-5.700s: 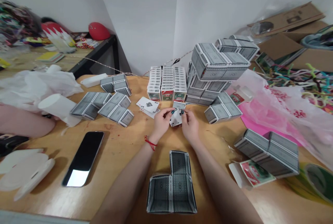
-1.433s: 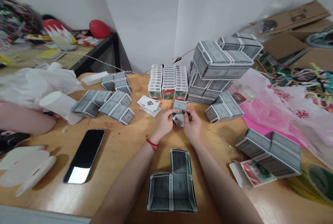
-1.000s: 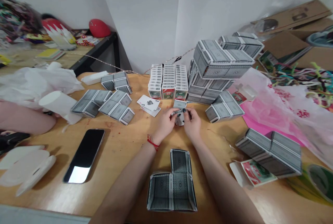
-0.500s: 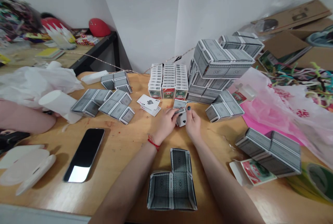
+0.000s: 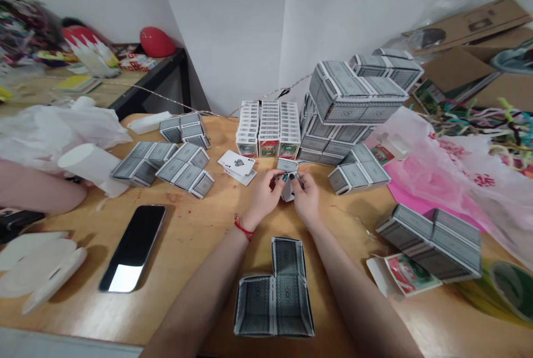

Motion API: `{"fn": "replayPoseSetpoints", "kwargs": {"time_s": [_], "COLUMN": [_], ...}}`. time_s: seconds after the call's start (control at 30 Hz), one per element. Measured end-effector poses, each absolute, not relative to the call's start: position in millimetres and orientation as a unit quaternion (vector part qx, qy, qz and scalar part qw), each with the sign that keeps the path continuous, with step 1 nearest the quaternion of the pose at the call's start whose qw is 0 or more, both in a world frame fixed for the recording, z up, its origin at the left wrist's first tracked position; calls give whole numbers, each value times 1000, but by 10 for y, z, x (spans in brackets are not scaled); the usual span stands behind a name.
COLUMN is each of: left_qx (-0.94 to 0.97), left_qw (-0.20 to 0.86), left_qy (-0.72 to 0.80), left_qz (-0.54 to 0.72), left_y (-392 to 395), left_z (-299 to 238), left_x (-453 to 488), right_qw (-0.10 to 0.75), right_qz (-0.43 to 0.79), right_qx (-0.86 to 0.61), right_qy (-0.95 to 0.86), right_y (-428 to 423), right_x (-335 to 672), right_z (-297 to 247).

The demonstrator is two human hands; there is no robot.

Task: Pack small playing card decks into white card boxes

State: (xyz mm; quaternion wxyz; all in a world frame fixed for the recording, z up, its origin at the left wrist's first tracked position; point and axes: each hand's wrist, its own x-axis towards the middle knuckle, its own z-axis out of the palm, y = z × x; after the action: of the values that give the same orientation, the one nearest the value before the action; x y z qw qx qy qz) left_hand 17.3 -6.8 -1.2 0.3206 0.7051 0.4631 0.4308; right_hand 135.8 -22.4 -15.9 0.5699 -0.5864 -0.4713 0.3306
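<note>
Between my hands, in the middle of the table, is a playing card point(image 5: 287, 193), white face towards me. My left hand point(image 5: 266, 190) closes on its left side and my right hand point(image 5: 306, 194) on its right, with the thumbs almost meeting at the top edge. Fingers partly cover the card. Just behind lies a grey-backed card piece point(image 5: 287, 164). Left of my hands, loose playing cards point(image 5: 237, 164) lie face up. Nearer to me, between my forearms, stands an L-shaped open form built of cards point(image 5: 275, 297).
Card boxes point(image 5: 268, 130) stand in rows at the back. Stacked card blocks point(image 5: 353, 97) rise to their right, and more card blocks point(image 5: 183, 169) sit left. A phone point(image 5: 133, 250) lies at left. An opened card box point(image 5: 410, 275) and yellow tape roll point(image 5: 499, 288) are at right.
My right thumb and fingers have come in onto the card, and my left thumb has moved up to its top edge. The view has shifted slightly.
</note>
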Motion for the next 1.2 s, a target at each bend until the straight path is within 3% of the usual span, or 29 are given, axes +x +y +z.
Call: {"fn": "replayPoseSetpoints", "kwargs": {"time_s": [0.2,0.33,0.73,0.93,1.2], "left_qx": [637,620,676,725,703], "left_qw": [445,464,350,290,329], "left_qy": [420,413,473,467,456], "left_qz": [468,479,444,414,437], "left_y": [-42,-14,6,-28,-36], "left_z": [-72,-81,-66,-104,-15], "left_x": [193,205,188,196,196], "right_qw": [624,632,562,572,576], "right_qz": [323,331,335,285,228], "right_qx": [-573,-564,-595,-587,-588], "right_qy": [-422,-416,-467,-497,-520], "right_y": [-188,-205,-229,-238,-253], "right_x": [1363,1363,1375,1367,1397], "right_z": [-178,-156,-128,-119,-98]}}
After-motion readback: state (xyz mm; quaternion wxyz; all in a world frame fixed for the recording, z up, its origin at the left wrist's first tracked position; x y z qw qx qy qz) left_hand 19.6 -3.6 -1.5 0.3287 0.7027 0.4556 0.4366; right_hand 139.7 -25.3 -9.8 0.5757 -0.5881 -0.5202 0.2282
